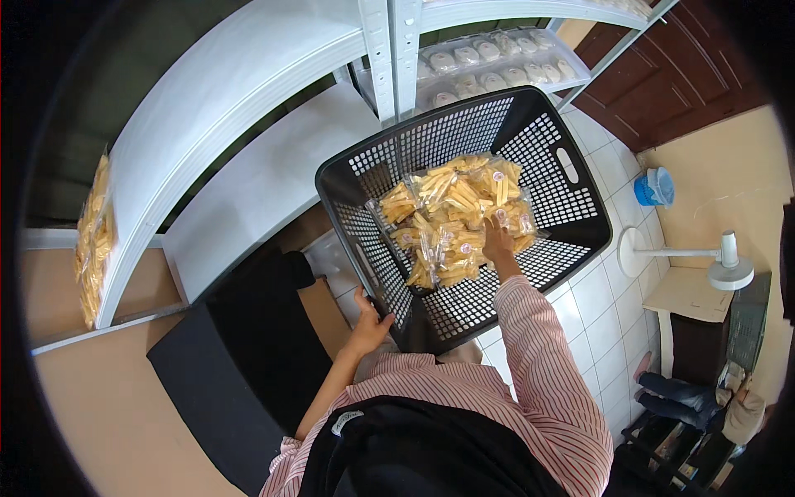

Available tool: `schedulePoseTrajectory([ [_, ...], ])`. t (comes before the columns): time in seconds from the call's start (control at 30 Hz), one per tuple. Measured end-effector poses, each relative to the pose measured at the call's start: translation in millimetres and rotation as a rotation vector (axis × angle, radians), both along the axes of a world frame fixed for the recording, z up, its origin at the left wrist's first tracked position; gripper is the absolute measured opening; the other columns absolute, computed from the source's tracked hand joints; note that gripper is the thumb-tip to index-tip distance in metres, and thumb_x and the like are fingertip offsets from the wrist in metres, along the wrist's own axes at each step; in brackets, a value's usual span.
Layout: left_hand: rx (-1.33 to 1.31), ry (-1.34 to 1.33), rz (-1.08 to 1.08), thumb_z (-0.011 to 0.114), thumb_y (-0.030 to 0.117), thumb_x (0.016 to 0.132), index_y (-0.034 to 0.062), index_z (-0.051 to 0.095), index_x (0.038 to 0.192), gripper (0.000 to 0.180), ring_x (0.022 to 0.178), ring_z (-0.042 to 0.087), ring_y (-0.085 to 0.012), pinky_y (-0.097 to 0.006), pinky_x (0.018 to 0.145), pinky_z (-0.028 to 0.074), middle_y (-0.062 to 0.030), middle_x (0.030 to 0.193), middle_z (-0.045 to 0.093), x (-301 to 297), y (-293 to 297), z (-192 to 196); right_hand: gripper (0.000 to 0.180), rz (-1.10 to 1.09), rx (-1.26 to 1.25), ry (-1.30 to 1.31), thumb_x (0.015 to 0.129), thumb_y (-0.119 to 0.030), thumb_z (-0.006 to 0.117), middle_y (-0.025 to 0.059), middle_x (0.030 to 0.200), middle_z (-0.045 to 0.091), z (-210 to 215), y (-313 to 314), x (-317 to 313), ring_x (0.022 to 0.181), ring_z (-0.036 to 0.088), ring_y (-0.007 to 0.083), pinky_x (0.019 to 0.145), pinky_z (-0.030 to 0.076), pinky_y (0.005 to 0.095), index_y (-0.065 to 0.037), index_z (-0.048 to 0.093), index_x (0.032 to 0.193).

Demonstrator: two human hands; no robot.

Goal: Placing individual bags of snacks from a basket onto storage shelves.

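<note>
A large black plastic laundry basket (pixel 439 335) with latticed walls stands in front of me. Inside it lies a pile of clear packets of yellow stick-shaped snacks (pixel 451 195), several with small round labels. My left hand (pixel 370 327) is at the basket's near left corner, thumb on the rim and fingers along the outer side. Reaching over the near wall, my right hand (pixel 498 243) is down among the packets at the right of the pile. Its fingers are bent against a packet, with the tips partly hidden.
White metal shelving (pixel 385 66) rises behind the basket; a tray of pale round packs (pixel 497 70) sits on it. More yellow packets (pixel 95 240) lie on the left shelf. A black-covered block (pixel 224 373) is at left. Rightward are a blue bin (pixel 654 188), white fan (pixel 730 269) and seated person (pixel 704 402).
</note>
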State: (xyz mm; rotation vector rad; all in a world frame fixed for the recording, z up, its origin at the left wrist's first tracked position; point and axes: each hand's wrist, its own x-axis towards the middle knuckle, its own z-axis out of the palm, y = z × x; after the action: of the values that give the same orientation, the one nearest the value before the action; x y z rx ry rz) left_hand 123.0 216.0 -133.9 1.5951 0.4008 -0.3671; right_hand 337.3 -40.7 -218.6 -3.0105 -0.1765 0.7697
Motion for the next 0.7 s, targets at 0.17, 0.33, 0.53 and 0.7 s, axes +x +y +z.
schedulePoseTrajectory([
  [0.17, 0.230, -0.037, -0.030, 0.051, -0.002, 0.073, -0.0032, -0.016, 0.122, 0.084, 0.113, 0.036, -0.0295, -0.031, 0.094, 0.028, -0.0280, 0.121, 0.030, 10.3, -7.7, 14.9, 0.067, 0.137, 0.065, 0.164, 0.063, -0.020, 0.067, 0.0142, 0.118, 0.042, -23.2, -24.7, 3.6, 0.107, 0.044, 0.0268, 0.087, 0.039, 0.0372, -0.009, 0.034, 0.121],
  [0.33, 0.267, -0.013, 0.040, 0.053, 0.001, 0.072, -0.0042, -0.011, 0.124, 0.083, 0.114, 0.035, -0.0318, -0.032, 0.095, 0.027, -0.0283, 0.121, 0.030, 3.0, -15.4, 13.9, 0.034, 0.117, 0.389, -0.287, 0.060, -0.016, 0.067, 0.0153, 0.085, 0.055, -1.0, -15.7, 7.9, 0.076, 0.056, 0.0285, 0.064, 0.046, 0.0369, -0.004, 0.051, 0.088],
  [0.53, 0.199, 0.062, 0.010, 0.058, 0.011, 0.074, -0.0041, 0.001, 0.125, 0.078, 0.115, 0.034, -0.0330, -0.034, 0.091, 0.033, -0.0270, 0.122, 0.031, -7.8, -11.6, 13.5, 0.024, -0.032, 0.968, -0.393, 0.059, 0.003, 0.056, 0.0071, 0.070, 0.049, 86.4, 44.6, 0.1, 0.056, 0.049, 0.0164, 0.050, 0.037, 0.0262, -0.003, 0.051, 0.082],
  [0.7, 0.170, -0.048, -0.022, 0.068, 0.020, 0.070, -0.0005, 0.005, 0.127, 0.087, 0.116, 0.032, -0.0333, -0.040, 0.089, 0.036, -0.0248, 0.127, 0.023, -14.6, 14.1, 41.4, 0.032, -0.351, 1.683, -0.113, 0.063, 0.011, 0.047, -0.0001, 0.079, 0.050, 165.9, 111.6, -48.3, 0.063, 0.045, 0.0027, 0.052, 0.032, 0.0154, -0.004, 0.048, 0.092],
])
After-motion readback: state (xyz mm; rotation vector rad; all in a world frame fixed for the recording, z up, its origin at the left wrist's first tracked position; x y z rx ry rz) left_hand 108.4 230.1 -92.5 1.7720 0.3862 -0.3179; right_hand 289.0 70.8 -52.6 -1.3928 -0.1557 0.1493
